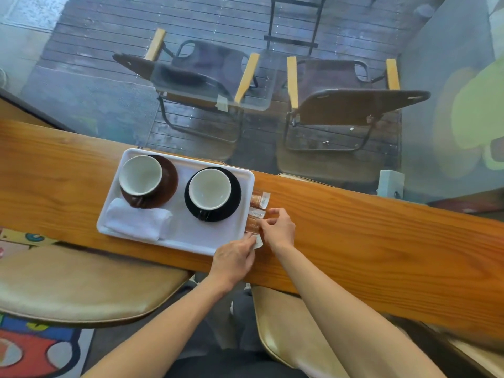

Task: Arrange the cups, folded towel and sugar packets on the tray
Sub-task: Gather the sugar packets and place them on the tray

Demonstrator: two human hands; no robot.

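Head view showed a white tray (169,241) lying on a long wooden counter (368,236) in front of a window. On the tray's far left stood a white-lined cup on a brown saucer (141,177); to its right, a second white-lined cup on a black saucer (210,192). A white folded towel (137,221) lay in the tray's near left corner, its far edge touching or just under the brown saucer.

Sugar packets lay in a row on the counter, just off the tray's right rim. The far packet (260,199) lay free. The middle packets (255,221) lay just beside the rim, and the right hand (278,227) rested on them with its fingertips pressed together at their end, pinching what looked like a packet edge. The left hand (234,259) sat at the tray's near right corner, its fingers closed on a pale packet (257,241) that stuck out between the two hands. How many packets lay under the fingers was hard to tell, since motion blurred that spot.

Both bare forearms reached up from the bottom of the picture. Two tan padded stools (68,285) stood below the counter's near edge, and folding chairs (341,105) showed through the glass beyond.
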